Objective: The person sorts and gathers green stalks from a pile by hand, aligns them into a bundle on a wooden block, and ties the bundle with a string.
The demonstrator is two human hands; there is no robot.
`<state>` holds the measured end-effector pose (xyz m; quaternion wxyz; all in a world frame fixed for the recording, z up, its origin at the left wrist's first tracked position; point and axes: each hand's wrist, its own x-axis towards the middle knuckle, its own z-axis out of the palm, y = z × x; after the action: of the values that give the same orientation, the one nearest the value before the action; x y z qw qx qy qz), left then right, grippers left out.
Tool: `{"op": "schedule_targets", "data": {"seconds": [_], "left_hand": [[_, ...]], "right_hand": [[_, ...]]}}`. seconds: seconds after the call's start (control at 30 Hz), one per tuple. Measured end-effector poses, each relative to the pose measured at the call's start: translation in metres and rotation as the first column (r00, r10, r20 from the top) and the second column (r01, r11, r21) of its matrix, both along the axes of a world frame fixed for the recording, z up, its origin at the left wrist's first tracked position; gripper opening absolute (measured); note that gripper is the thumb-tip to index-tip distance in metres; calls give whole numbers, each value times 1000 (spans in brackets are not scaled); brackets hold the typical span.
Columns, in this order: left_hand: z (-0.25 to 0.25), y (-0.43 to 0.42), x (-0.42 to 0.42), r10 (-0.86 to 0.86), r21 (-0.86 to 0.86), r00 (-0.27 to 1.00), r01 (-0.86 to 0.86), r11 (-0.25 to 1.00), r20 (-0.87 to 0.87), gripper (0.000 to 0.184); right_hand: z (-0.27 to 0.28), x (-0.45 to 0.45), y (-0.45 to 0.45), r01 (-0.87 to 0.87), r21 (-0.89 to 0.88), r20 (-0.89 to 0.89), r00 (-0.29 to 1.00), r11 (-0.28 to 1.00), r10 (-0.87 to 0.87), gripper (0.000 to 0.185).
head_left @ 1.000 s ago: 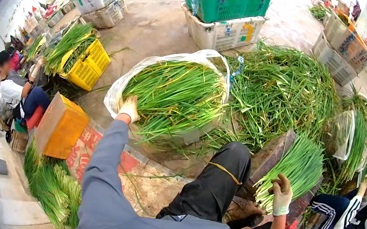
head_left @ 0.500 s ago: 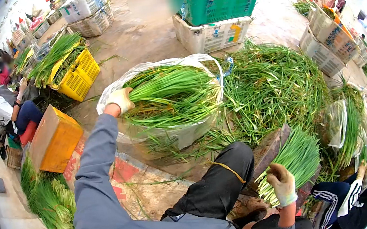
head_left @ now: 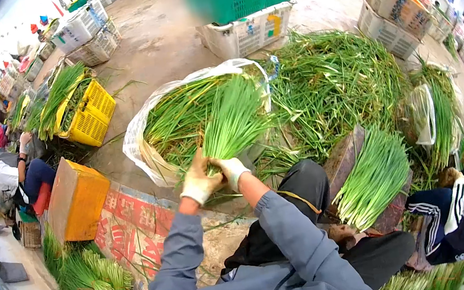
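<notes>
In front of me my left hand [head_left: 200,180], in a pale work glove with bare fingertips showing, is closed around the lower ends of a loose bunch of garlic chives [head_left: 235,119]. My right hand [head_left: 230,171], gloved too, grips the same bunch from the other side, touching the left. The leaves fan away from me over a basket lined with white plastic [head_left: 135,126], where more chives lie. Beside my right knee a neat bundle of chives [head_left: 374,178] rests on a low wooden stand [head_left: 345,160].
A big heap of loose leaves [head_left: 336,83] spreads right of the basket. Stacked crates [head_left: 249,33] stand behind it. At left are a yellow crate [head_left: 91,114], a wooden box [head_left: 80,199] and tied bundles [head_left: 94,283]. Co-workers sit at left [head_left: 11,176] and right [head_left: 461,213].
My left hand has drawn the chives toward me and turned them. My right hand has left the bundle on the stand and joined the left at the bunch's lower ends.
</notes>
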<state>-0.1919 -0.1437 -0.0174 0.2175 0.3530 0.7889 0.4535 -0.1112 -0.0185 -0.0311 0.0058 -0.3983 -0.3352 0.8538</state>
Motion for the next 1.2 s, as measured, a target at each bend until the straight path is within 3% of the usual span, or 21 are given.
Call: {"op": "schedule_targets", "data": {"seconds": [0.07,0.1,0.13,0.2,0.27,0.33,0.37,0.4,0.43,0.47,0.5,0.67,0.7,0.8,0.83,0.9,0.93,1.0,1.07,1.1,1.2], "left_hand": [[17,-19,-8,203,58,959,-218,974,196,90],[-7,-28,-35,308,19,936,-316,949,167,73],[-29,-29,-51,348,-163,936,-351,922,-53,53],[-62,-23,-77,-9,-377,999,-6,926,-38,46],[6,-3,-28,-6,-461,997,44,887,82,47],[-6,1,-21,146,-367,881,33,930,450,35],[-14,1,-18,147,-258,801,10,966,580,31],[-20,1,-14,132,-160,705,-26,987,697,29],[-45,1,-20,115,-131,728,-35,991,676,30],[-51,0,-25,-31,-105,886,90,990,463,30],[-56,-1,-30,-150,-111,969,174,979,196,31],[-51,-11,-53,109,-16,966,-109,994,234,40],[-45,-14,-67,171,-126,956,-145,981,238,44],[-69,-17,-100,174,-214,968,-212,953,-183,48],[-76,-15,-102,182,-209,966,-220,953,-184,48],[-85,-15,-104,207,-248,801,-402,881,-562,47],[-76,-6,-87,421,-78,907,-420,904,-8,44],[-99,-4,-109,376,-166,846,-461,872,-377,40],[-121,-12,-120,239,-319,721,-545,775,-650,37],[-129,-17,-123,181,-367,692,-565,739,-699,36],[-109,-22,-117,235,-380,777,-517,767,-584,34]], "right_hand": [[-41,4,-1,121,-4,-77,990,993,-121,42],[-34,8,-3,133,17,-5,991,991,-133,42],[-23,8,-2,152,44,55,986,987,-154,42],[-17,8,1,156,18,17,988,988,-156,39],[-18,12,-2,189,-84,-106,975,978,-197,39],[-47,8,0,130,14,-39,991,991,-129,53],[-14,23,6,-119,365,158,985,923,64,64],[-21,21,7,-172,427,256,965,888,64,69],[-19,28,7,-77,455,68,996,887,52,60],[-18,28,3,101,200,-104,991,975,-81,51],[-21,25,5,93,264,-61,995,960,-79,46],[0,35,18,-16,368,103,994,930,-23,42],[2,36,22,-73,424,152,988,903,8,42],[11,44,28,-84,438,168,986,895,11,46],[12,45,27,-22,481,130,990,877,-46,43],[25,55,33,-38,513,111,994,858,-22,52],[31,60,31,72,429,23,996,900,-91,52],[33,70,36,-18,477,118,992,879,-43,45],[54,102,50,2,471,-67,997,882,34,32],[62,119,52,113,371,-247,969,922,-19,28],[122,192,74,59,196,-309,951,979,5,37]]}}
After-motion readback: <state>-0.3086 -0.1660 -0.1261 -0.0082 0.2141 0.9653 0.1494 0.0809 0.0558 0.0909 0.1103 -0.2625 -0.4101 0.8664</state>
